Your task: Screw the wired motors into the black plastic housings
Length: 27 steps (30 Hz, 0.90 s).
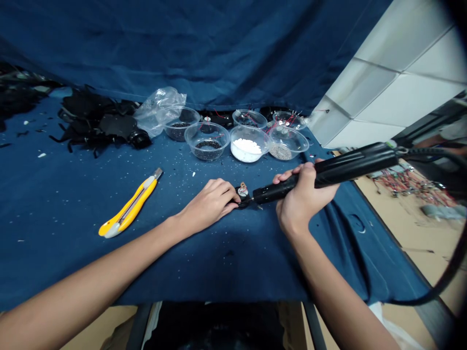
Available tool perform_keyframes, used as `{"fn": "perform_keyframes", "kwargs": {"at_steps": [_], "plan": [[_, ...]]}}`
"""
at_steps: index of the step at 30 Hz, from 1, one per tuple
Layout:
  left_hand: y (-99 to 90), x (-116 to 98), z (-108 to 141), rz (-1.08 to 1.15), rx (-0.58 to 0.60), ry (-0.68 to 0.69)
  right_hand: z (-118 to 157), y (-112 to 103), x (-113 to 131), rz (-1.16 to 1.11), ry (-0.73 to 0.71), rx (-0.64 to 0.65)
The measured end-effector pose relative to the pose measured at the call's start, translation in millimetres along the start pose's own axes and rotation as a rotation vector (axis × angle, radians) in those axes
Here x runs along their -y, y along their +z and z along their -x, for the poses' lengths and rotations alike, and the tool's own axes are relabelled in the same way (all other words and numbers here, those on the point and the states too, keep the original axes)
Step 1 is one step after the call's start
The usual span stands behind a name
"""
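Head view: my right fingers [304, 177] close around a black corded tool [350, 167], its tip touching a small black part [242, 200]. My left hand [209, 204] curls over that part, pinning it to the cloth-covered tabletop [233, 257]. A yellow utility knife [129, 204] lies left; clear bowls [206, 141] sit beyond.

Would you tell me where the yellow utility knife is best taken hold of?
Take the yellow utility knife by the rear half of its handle, coming from above on the near side with the left hand: it lies flat and diagonal, its metal end pointing away.
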State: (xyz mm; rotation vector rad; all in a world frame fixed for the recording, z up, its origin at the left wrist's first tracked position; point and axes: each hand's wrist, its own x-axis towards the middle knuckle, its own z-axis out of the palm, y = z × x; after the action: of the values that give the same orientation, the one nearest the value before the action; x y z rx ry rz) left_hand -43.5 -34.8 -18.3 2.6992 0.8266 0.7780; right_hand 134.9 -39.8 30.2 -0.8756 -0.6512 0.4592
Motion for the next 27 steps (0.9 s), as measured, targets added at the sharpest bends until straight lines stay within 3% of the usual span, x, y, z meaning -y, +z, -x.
{"fn": "perform_keyframes", "kwargs": {"at_steps": [8,15,22,27], "plan": [[-3.2,-2,0,0.030,0.012,0.013,15,11,7,0.014,-0.132,0.336],[-1.6,-1,0,0.015,0.015,0.018,12,12,9,-0.011,-0.114,0.318],[-1.0,-3,2,-0.039,0.030,-0.007,-4,9,18,-0.059,-0.018,0.149],[-3.9,-10,4,0.007,-0.040,-0.020,-7,7,20,-0.104,0.020,0.119]]}}
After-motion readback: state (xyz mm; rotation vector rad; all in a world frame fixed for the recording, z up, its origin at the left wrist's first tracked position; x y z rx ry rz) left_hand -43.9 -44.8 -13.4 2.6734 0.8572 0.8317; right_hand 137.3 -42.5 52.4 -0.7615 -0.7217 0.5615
